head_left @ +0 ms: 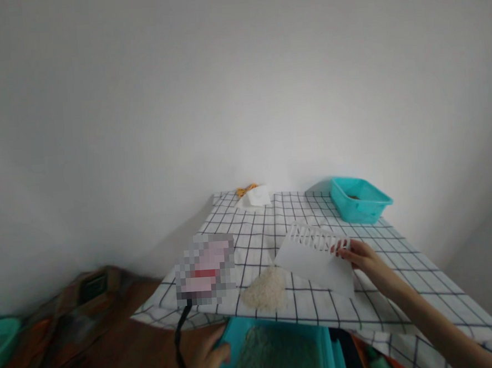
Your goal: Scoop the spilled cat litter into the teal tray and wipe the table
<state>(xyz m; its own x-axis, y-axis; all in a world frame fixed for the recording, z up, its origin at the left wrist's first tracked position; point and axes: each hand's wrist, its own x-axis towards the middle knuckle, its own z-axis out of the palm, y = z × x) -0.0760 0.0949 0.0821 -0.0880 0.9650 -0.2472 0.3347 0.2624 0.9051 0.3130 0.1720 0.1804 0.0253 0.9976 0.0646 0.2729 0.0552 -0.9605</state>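
Observation:
My right hand [361, 256] is closed on the right edge of a white plastic sheet [317, 263] with a row of slots along its far side. The sheet is tilted over the checked cloth. Just left of it lies a heap of pale, rice-like grains [266, 291] near the table's front edge. Below that edge is a turquoise bin [234, 340] with more grains [277, 357] inside. My left hand [209, 357] grips the bin's left rim, its lower part cut off by the frame.
A checked cloth [249, 234] covers the table. On it, a blurred-out pink object [205, 267] with a black strap lies left, white paper [257, 197] at the back, and a turquoise basket [361, 202] back right. A green basin [3, 337] stands far left.

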